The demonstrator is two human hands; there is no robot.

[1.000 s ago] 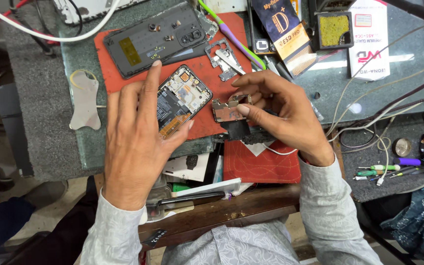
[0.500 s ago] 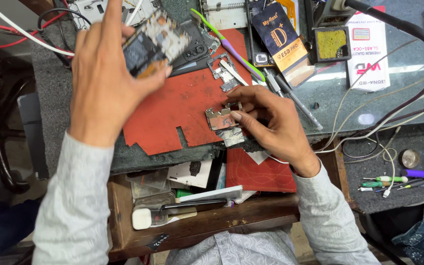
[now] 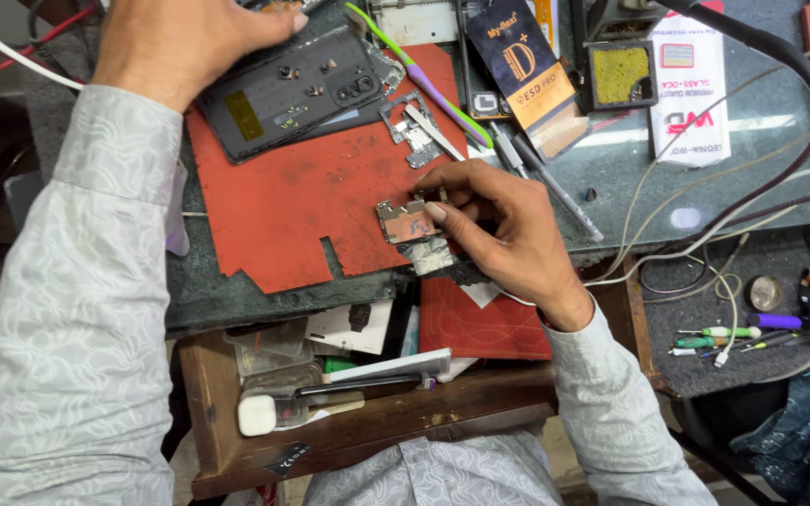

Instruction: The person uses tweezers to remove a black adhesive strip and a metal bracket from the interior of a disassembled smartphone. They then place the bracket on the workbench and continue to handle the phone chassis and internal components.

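Nearest the body, an open wooden drawer (image 3: 236, 440) under the desk (image 3: 264, 300) keeps spares and a white charger block within reach. On the red work mat (image 3: 302, 206), the right hand (image 3: 499, 230) pins a small phone circuit board (image 3: 405, 223) flat, thumb and fingertips closed on its edge so it cannot slide. Farther off, the left hand (image 3: 189, 37) rests at the top of the dark phone back cover (image 3: 283, 94); whether its grip is closed is hidden.

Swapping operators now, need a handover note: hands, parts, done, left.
Left hand: reaching to the far edge of the bench, resting on the dark phone back cover; grip unclear.
Right hand: fingertips pinching the small metal circuit board on the red mat.
Done: phone opened, board out, metal bracket off.
Left: board work and reassembly.
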